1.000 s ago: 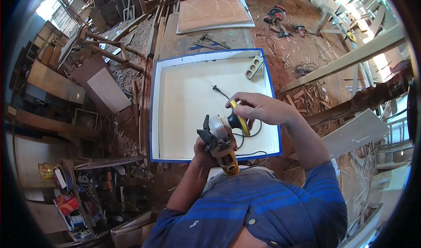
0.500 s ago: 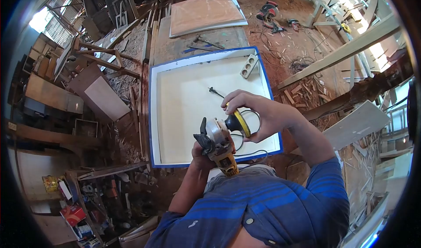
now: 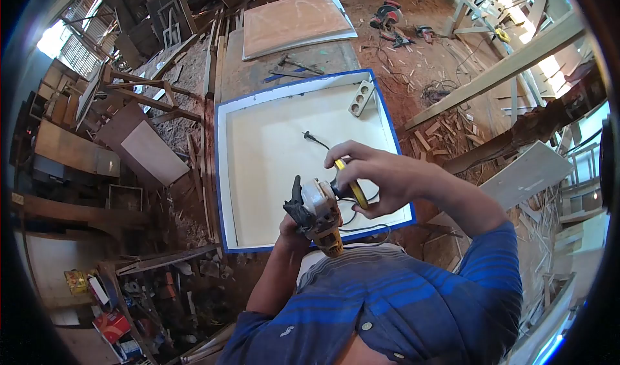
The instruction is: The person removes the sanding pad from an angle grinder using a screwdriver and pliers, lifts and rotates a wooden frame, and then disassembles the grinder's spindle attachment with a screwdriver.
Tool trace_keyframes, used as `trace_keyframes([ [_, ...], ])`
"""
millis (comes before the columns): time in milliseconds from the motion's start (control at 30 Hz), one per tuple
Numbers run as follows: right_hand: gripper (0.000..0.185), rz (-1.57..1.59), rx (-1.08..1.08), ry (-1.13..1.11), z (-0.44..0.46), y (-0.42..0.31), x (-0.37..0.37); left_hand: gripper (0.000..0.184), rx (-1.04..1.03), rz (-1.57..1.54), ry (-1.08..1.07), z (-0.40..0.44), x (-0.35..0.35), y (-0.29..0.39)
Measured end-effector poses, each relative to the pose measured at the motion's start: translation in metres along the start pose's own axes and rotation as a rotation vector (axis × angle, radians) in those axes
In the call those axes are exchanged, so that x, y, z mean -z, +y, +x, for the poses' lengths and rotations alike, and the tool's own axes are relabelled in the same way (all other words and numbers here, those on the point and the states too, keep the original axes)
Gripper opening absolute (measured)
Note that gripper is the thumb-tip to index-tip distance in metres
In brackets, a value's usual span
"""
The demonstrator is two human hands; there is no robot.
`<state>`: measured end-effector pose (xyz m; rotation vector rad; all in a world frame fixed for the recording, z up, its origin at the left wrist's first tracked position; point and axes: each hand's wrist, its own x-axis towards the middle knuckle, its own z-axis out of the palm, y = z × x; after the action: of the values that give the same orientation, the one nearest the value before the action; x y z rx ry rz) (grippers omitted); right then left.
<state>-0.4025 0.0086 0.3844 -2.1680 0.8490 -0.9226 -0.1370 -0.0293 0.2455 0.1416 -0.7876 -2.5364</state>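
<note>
My left hand (image 3: 292,229) grips a yellow angle grinder (image 3: 330,242) near its silver head and dark wrapped side handle. The grinder is held near my body, its head pointing away. My right hand (image 3: 394,179) has its fingers curled around the rim of the yellow-edged round pad (image 3: 358,196) on the grinder's spindle. Both are above a shallow white box (image 3: 271,152) with blue edges. Inside the box lie the power cord's plug (image 3: 308,136) and a multi-socket power strip (image 3: 361,98).
Beyond the box, a brown-topped panel (image 3: 294,23) and a hammer (image 3: 300,65) lie on the bench. A red-and-black power saw (image 3: 387,15) sits on the scrap-strewn floor. A long timber beam (image 3: 497,71) slants along the right. Cluttered shelves (image 3: 139,300) stand at lower left.
My right hand's fingers have shifted around the pad, and the pad has turned more edge-on. The grinder has moved slightly left. The view has also shifted a little.
</note>
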Motion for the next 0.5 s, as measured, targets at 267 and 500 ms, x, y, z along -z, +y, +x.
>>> trace_keyframes([
  [267, 0.066, 0.469, -0.738, 0.019, 0.013, -0.022, 0.005, 0.106, -0.013, 0.16, -0.038, 0.004, 0.008, 0.002],
  [500, 0.075, 0.229, -0.355, -0.007, 0.012, -0.019, 0.009, 0.095, 0.03, -0.166, -0.034, 0.001, -0.01, 0.017],
])
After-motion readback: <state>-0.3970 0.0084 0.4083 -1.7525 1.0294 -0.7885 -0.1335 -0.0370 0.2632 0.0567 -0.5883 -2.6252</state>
